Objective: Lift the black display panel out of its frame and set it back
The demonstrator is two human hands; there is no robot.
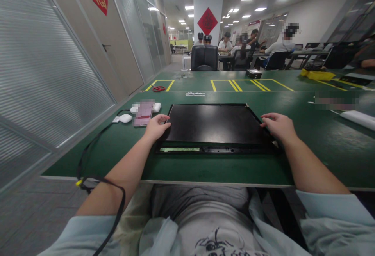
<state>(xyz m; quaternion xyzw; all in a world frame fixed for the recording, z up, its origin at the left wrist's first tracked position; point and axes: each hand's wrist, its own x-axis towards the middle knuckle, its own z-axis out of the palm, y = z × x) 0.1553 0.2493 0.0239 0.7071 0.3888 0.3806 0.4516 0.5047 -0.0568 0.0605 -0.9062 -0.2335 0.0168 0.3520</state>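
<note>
A flat black panel (213, 125) lies on the green table (205, 168) right in front of me, with a narrow strip of green circuit board showing along its near edge. My left hand (156, 127) rests on the panel's left edge, fingers curled around it. On the panel's right edge lies my right hand (278, 126), fingers bent over the rim. Both hands touch the panel at about mid-height of its sides.
A phone (143, 113), a white mouse (124, 118) and a black cable (88, 158) lie left of the panel. Red scissors (158, 88), small metal parts (195, 93) and yellow-taped boxes sit farther back. A white object (359, 118) lies at right. People sit at far desks.
</note>
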